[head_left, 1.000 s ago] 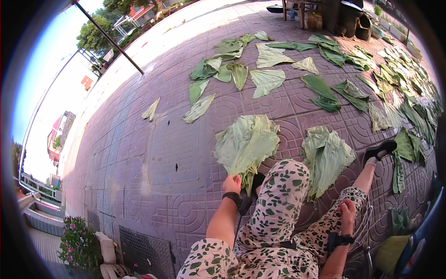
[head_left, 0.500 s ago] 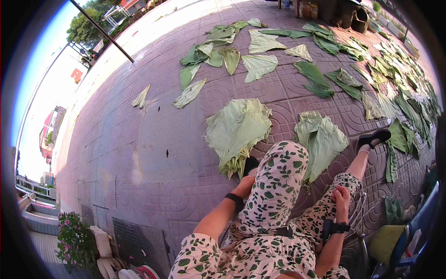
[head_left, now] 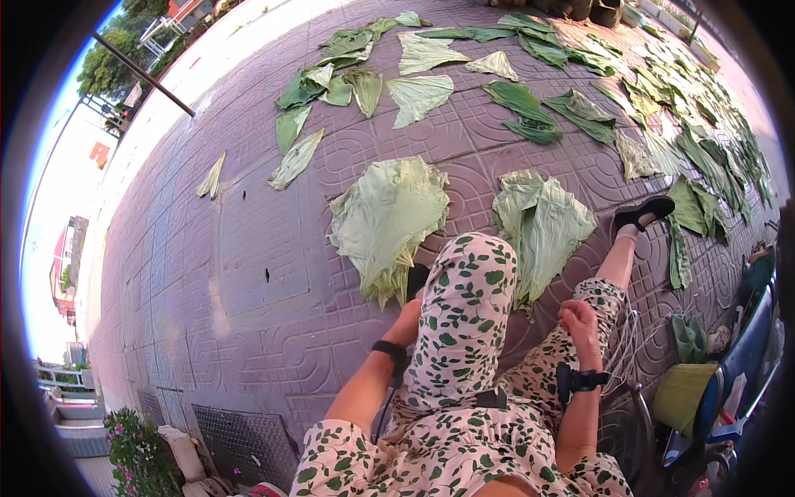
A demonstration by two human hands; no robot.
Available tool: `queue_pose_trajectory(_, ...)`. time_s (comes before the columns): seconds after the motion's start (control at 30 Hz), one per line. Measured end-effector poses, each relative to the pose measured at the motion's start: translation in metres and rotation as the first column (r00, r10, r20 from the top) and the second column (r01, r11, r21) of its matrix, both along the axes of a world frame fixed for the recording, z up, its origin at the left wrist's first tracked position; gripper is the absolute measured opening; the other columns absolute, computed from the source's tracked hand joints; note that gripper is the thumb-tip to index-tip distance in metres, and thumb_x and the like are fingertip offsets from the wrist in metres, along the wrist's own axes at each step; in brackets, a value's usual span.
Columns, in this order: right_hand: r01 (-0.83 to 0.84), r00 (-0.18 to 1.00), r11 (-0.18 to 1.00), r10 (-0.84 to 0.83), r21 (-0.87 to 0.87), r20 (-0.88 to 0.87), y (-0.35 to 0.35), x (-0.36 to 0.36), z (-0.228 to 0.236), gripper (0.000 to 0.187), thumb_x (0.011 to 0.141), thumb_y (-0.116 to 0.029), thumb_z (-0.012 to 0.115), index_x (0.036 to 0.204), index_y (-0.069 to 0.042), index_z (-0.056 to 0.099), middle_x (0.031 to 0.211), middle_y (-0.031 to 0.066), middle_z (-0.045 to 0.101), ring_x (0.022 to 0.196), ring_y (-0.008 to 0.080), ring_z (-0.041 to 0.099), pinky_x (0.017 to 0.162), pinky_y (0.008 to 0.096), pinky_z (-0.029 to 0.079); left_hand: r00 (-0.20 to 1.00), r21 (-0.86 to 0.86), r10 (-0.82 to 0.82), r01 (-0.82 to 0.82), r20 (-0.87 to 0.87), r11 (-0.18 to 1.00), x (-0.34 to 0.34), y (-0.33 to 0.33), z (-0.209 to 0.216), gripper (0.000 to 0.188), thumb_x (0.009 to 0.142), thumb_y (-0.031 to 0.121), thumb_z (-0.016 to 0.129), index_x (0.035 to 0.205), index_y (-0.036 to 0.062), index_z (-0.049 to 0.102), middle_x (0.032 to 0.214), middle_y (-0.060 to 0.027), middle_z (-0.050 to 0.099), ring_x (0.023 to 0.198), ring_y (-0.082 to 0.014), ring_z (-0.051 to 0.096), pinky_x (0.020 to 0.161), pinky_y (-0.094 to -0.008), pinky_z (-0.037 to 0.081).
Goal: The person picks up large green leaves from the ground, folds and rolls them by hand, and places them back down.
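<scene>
My left hand [head_left: 405,322] reaches down beside my bent left knee, close to the stem end of a stack of large pale-green leaves [head_left: 389,215]. The knee hides its fingers. My right hand [head_left: 581,321] is above my right leg, its fingers curled together; anything inside them is too small or hidden to make out. A second stack of broad leaves [head_left: 542,232] lies on the paving between my legs, spread in a fan with its narrow end toward me. Neither stack is visibly gripped.
Many loose leaves [head_left: 696,124] cover the paving at the far right, with a few single leaves [head_left: 421,98] farther ahead. Thin white strings [head_left: 631,352] hang beyond my right hand. A blue chair [head_left: 739,356] stands at right, a flowering plant [head_left: 137,455] at lower left.
The view has turned slightly, so the leaves and paving sit farther left and higher. My right hand has risen a little above my leg, fingers still curled. The leaf stacks look unchanged.
</scene>
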State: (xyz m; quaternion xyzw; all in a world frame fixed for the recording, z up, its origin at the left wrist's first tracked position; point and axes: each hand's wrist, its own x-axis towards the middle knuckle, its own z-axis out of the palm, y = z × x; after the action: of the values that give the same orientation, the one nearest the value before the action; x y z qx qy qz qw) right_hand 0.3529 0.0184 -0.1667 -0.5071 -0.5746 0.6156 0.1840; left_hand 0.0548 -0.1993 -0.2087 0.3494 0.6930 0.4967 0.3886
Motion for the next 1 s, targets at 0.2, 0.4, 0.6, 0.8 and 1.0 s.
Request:
queue_pose_trajectory(0.2, -0.045, 0.997, 0.998, 0.047, -0.045, 0.056, -0.004, -0.011, -0.001, 0.018, 0.084, -0.009, 0.051, 0.099, -0.001, 0.055, 0.079, 0.0041, 0.06, 0.066, 0.0104, 0.056, 0.059, 0.0224, 0.045, 0.733, -0.112, 0.218, -0.192, 0.644, 0.975, -0.014, -0.025, -0.022, 0.011, 0.079, 0.013, 0.052, 0.083, 0.005, 0.058, 0.08, -0.0104, 0.061, 0.074, -0.0234, 0.058, 0.067, -0.0322, 0.047)
queue_pose_trajectory(0.4, 0.049, 0.997, 0.999, -0.048, -0.019, 0.066, 0.002, 0.001, 0.017, 0.019, 0.085, -0.009, 0.05, 0.101, 0.0, 0.055, 0.083, 0.0043, 0.061, 0.067, 0.0087, 0.055, 0.06, 0.0201, 0.045, 0.367, -0.228, 0.401, -0.433, 0.839, 0.872, -0.015, -0.032, -0.022, 0.01, 0.083, 0.016, 0.053, 0.085, 0.0068, 0.055, 0.076, -0.0048, 0.06, 0.065, -0.017, 0.058, 0.062, -0.0293, 0.05)
queue_pose_trajectory(0.6, 0.176, 0.977, 0.984, -0.175, 0.001, 0.12, 0.002, 0.032, 0.027, 0.018, 0.086, -0.009, 0.051, 0.101, -0.001, 0.055, 0.082, 0.003, 0.061, 0.065, 0.0068, 0.054, 0.059, 0.0185, 0.045, 0.315, -0.437, 0.617, -0.485, 0.721, 0.757, 0.001, -0.035, -0.034, 0.007, 0.082, 0.011, 0.053, 0.088, 0.0059, 0.054, 0.074, -0.0057, 0.059, 0.062, -0.0164, 0.058, 0.06, -0.0278, 0.05)
queue_pose_trajectory(0.8, 0.198, 0.971, 0.98, -0.194, -0.013, 0.139, -0.002, 0.035, 0.021, 0.019, 0.084, -0.009, 0.052, 0.1, 0.0, 0.055, 0.08, 0.0036, 0.061, 0.064, 0.0074, 0.054, 0.059, 0.0178, 0.044, 0.721, -0.341, 0.52, -0.398, 0.457, 0.852, 0.006, -0.021, -0.04, 0.015, 0.078, 0.006, 0.057, 0.091, 0.0011, 0.054, 0.075, -0.0024, 0.056, 0.058, -0.0094, 0.051, 0.053, -0.0201, 0.042)
queue_pose_trajectory(1.0, -0.011, 0.989, 1.0, 0.013, -0.012, 0.15, 0.01, -0.018, 0.009, 0.02, 0.081, -0.009, 0.054, 0.098, 0.001, 0.057, 0.079, 0.0035, 0.06, 0.065, 0.0083, 0.055, 0.057, 0.0196, 0.044, 0.648, -0.31, 0.429, -0.297, 0.629, 0.903, 0.005, -0.011, 0.022, 0.009, 0.08, 0.012, 0.058, 0.085, 0.0057, 0.055, 0.076, -0.0009, 0.057, 0.066, -0.0088, 0.054, 0.06, -0.0201, 0.043)
